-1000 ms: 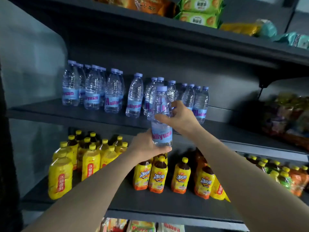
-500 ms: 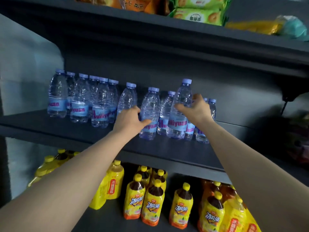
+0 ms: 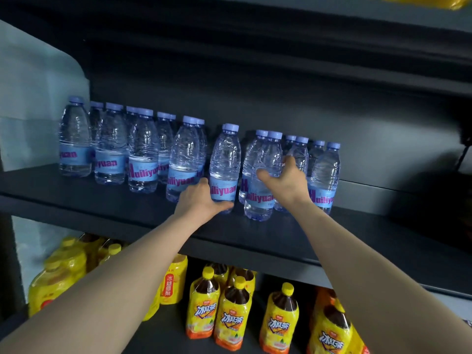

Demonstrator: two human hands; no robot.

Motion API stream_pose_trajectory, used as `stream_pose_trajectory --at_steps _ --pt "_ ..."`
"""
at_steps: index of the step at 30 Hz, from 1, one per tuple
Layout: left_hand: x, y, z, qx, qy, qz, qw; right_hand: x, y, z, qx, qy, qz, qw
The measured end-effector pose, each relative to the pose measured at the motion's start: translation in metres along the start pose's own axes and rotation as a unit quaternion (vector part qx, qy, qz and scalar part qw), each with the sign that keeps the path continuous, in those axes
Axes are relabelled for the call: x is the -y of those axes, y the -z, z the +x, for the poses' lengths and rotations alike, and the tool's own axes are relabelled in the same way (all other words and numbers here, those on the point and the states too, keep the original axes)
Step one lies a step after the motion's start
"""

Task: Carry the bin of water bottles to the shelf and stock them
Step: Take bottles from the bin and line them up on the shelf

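L hand [image 3: 201,200] now grips bottle [image 3: 224,164]; R hand [image 3: 286,178] unchanged.

Water bottles [image 3: 224,162] are clear, crinkly glossy plastic with matte-looking lilac caps [image 3: 232,127] and smooth blue labels. Shelf [image 3: 102,203] looks like dark matte painted metal. Tea bottles [image 3: 231,318] below wear shiny yellow plastic wrap.

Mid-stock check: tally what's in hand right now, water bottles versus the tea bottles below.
water bottles: 2, one gripped by the left hand, one by the right hand
tea bottles: 0, all on the lower shelf
Total in hand: 2
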State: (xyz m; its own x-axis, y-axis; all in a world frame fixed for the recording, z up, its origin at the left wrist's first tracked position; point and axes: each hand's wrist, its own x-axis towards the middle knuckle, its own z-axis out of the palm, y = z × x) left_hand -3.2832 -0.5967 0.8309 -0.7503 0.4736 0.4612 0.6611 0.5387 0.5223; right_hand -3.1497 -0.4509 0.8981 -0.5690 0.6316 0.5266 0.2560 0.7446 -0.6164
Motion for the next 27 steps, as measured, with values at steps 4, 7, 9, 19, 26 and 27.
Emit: stream_pose_trajectory --at_steps 4,7,9,19,26,27 --pt "0.002 -0.001 0.005 0.012 0.005 -0.007 1.0 -0.007 -0.009 -0.004 0.008 0.015 -0.002 1.0" --pt "0.005 -0.001 0.008 0.025 0.006 -0.013 1.0 -0.01 -0.011 -0.004 0.022 0.0 -0.001 1.0" --pt "0.005 -0.001 0.008 0.03 0.005 -0.019 0.999 -0.011 -0.01 -0.003 0.034 -0.013 0.004 0.999" --pt "0.006 -0.001 0.007 0.028 -0.014 -0.029 0.999 -0.004 -0.003 -0.003 0.054 -0.018 -0.009 0.998" --pt "0.008 0.0 0.011 0.039 -0.02 -0.036 0.998 -0.003 -0.001 -0.005 0.058 -0.014 -0.008 0.998" --pt "0.008 0.0 0.01 0.039 -0.02 -0.036 0.998 -0.004 -0.002 -0.006 0.053 -0.013 -0.006 0.998"
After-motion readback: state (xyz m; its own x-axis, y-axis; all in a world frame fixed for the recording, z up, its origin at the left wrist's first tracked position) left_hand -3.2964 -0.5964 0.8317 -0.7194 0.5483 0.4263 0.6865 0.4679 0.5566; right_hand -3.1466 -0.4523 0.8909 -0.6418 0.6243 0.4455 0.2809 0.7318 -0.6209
